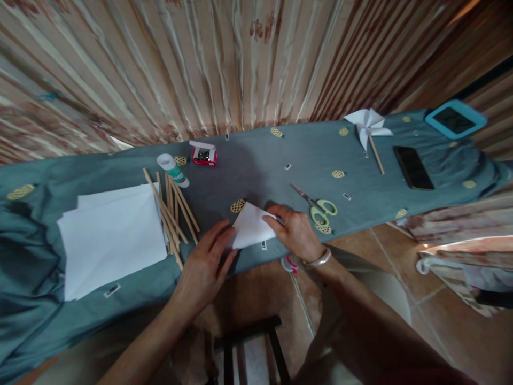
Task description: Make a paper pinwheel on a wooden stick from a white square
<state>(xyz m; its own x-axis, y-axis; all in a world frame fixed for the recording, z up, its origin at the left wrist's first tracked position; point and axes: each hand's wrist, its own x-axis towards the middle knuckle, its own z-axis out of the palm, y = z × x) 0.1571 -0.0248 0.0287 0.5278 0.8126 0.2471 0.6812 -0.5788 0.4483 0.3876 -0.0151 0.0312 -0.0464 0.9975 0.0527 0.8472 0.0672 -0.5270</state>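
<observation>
A white sheet of paper folded into a triangle-like shape (254, 226) is held at the front edge of the cloth-covered table. My left hand (206, 264) has its fingertips on the paper's left edge, the thumb lower down. At the right corner, my right hand (294, 230) pinches the paper between thumb and fingers; a bracelet circles that wrist. Just right of this hand lie scissors with light green handles (319, 209), blades partly apart. Several wooden sticks (172, 208) lie in a loose pile left of my left hand, touching a stack of white paper (112, 240).
A glue stick (173, 170) and an open red box of small metal pieces (204, 155) sit toward the back. Farther right are a white paper pinwheel on a stick (368, 128), a dark phone (413, 167) and a blue-framed device (456, 118). A curtain (240, 64) hangs behind.
</observation>
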